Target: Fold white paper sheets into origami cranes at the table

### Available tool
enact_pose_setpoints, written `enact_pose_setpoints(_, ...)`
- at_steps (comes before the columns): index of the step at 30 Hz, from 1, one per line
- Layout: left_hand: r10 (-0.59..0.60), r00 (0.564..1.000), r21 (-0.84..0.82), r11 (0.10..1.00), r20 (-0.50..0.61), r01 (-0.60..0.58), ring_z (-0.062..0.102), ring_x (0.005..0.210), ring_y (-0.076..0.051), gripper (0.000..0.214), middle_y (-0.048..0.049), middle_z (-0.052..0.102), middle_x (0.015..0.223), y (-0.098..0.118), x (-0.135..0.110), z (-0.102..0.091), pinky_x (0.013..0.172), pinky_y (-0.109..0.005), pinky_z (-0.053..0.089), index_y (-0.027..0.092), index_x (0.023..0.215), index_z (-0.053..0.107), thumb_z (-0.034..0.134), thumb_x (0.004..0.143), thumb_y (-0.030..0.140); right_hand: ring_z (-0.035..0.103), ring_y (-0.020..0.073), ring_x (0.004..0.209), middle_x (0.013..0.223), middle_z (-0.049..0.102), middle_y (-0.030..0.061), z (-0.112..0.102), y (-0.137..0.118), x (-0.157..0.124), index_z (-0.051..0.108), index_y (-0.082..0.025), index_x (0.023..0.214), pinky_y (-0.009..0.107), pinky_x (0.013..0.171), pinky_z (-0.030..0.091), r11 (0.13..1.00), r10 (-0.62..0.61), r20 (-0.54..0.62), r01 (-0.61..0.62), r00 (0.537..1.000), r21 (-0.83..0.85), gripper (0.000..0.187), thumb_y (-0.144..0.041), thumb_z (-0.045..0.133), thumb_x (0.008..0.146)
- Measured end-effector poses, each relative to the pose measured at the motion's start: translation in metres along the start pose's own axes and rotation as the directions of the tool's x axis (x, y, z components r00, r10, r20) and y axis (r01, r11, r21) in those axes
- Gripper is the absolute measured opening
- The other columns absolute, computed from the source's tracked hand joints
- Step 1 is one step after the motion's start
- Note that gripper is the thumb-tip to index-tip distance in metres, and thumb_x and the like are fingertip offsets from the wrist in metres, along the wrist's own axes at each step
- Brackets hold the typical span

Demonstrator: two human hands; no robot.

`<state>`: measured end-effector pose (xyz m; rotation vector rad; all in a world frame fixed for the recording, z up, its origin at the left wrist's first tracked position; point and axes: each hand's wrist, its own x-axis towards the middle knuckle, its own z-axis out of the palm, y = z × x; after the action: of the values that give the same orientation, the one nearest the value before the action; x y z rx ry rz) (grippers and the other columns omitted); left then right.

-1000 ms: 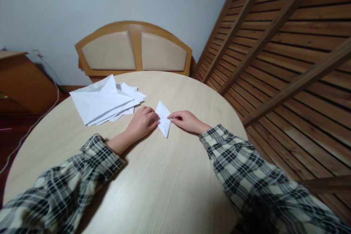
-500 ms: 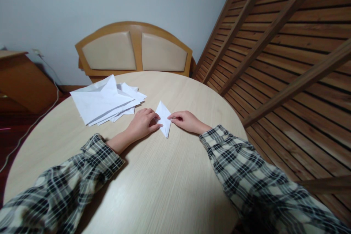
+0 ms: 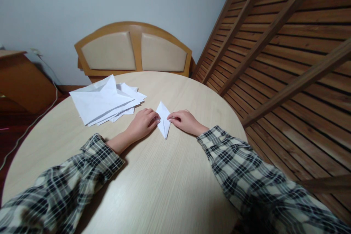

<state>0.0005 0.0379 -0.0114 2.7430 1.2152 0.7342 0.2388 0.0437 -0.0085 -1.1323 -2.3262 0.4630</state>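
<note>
Kinda dim, soft glare on the near table (image 3: 164, 175), dark shadow beside the left sleeve (image 3: 63, 186), and stretchy wide-angle edges.

Left sleeve (image 3: 63, 184) and right sleeve (image 3: 241, 170): long, loose, plaid in black, grey and cream, with fine pale lines; cuffs (image 3: 103, 156) leave the hands (image 3: 142, 122) bare.

A plain, bluish wall (image 3: 178, 0) closes the far side, an arched wooden headboard (image 3: 138, 51) with two cream panels (image 3: 109, 53) before it. Brown wooden slats (image 3: 296, 62) fill the right. At left, a wooden cabinet (image 3: 30, 80) stands over dark reddish floor (image 3: 16, 119). Soft light glosses the near part of the round, pale table (image 3: 153, 179).
</note>
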Motion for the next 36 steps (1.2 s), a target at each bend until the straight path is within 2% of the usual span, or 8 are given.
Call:
enact_pose_setpoints(5,-0.054,0.998,-0.069,0.996,-0.039,0.051,0.059,0.086,-0.025,0.013,-0.0082,0.068,0.087,-0.001,0.001,0.002,0.079,-0.041,0.047,0.02,0.099,0.062,0.052,0.093,0.023,0.062,0.0171,0.086,0.087,0.073,0.0019,0.006,-0.006,0.002,0.075,-0.022,0.091,0.032,0.084,0.037,0.993,-0.045,-0.007,0.044,0.999,-0.107,0.01,-0.022,0.065,0.091)
enact_pose_setpoints(9,-0.092,0.995,-0.077,0.993,-0.04,0.088,0.058,0.085,-0.025,0.014,-0.0079,0.066,0.085,-0.001,0.0,0.001,0.079,-0.041,0.048,0.019,0.101,0.063,0.057,0.09,0.023,0.057,0.0188,0.087,0.085,0.067,0.0027,0.007,-0.011,0.001,0.071,-0.021,0.089,0.032,0.083,0.036,0.989,-0.031,-0.017,0.028,0.999,-0.148,0.006,-0.025,0.067,0.089)
enact_pose_setpoints(11,-0.094,0.994,-0.056,0.994,-0.051,0.092,0.057,0.091,-0.026,0.017,-0.0099,0.065,0.093,-0.001,-0.001,0.001,0.084,-0.043,0.048,0.017,0.104,0.064,0.058,0.089,0.025,0.056,0.0207,0.093,0.092,0.065,0.0044,0.006,-0.01,0.0,0.07,-0.021,0.095,0.033,0.086,0.037,0.987,-0.023,-0.05,0.015,0.998,-0.16,0.011,-0.031,0.069,0.089)
enact_pose_setpoints(16,-0.093,0.994,-0.022,0.996,-0.056,0.092,0.054,0.108,-0.03,0.028,-0.0138,0.062,0.116,-0.004,-0.001,0.003,0.096,-0.048,0.045,0.016,0.116,0.064,0.059,0.091,0.028,0.049,0.0268,0.116,0.12,0.061,0.01,0.007,-0.006,-0.003,0.066,-0.022,0.121,0.041,0.1,0.037,0.982,0.029,-0.104,-0.048,0.994,-0.183,0.039,-0.042,0.07,0.087)
enact_pose_setpoints(21,-0.077,0.997,-0.032,0.997,-0.021,0.076,0.053,0.116,-0.03,0.027,-0.0142,0.061,0.124,-0.008,-0.001,0.007,0.101,-0.05,0.044,0.017,0.116,0.066,0.056,0.093,0.029,0.044,0.0287,0.128,0.133,0.056,0.0118,0.008,-0.003,-0.003,0.07,-0.022,0.121,0.045,0.107,0.034,0.978,0.042,-0.056,-0.052,0.998,-0.2,0.038,-0.043,0.067,0.09)
enact_pose_setpoints(27,-0.039,0.999,-0.04,0.998,-0.021,0.038,0.053,0.119,-0.03,0.028,-0.0157,0.063,0.125,-0.01,-0.001,0.01,0.105,-0.05,0.044,0.014,0.117,0.066,0.054,0.094,0.026,0.044,0.0274,0.127,0.132,0.057,0.0106,0.01,0.001,-0.003,0.07,-0.023,0.121,0.046,0.108,0.035,0.984,-0.011,-0.05,0.002,0.999,-0.179,0.034,-0.04,0.066,0.091)
enact_pose_setpoints(36,-0.01,0.997,-0.113,0.994,-0.075,0.002,0.056,0.113,-0.029,0.024,-0.0144,0.065,0.117,-0.006,-0.001,0.007,0.102,-0.05,0.046,0.015,0.112,0.06,0.058,0.088,0.019,0.049,0.0266,0.121,0.125,0.06,0.01,0.012,0.006,-0.001,0.07,-0.023,0.114,0.046,0.104,0.04,0.991,-0.082,-0.113,0.069,0.99,-0.116,0.03,-0.033,0.073,0.086)
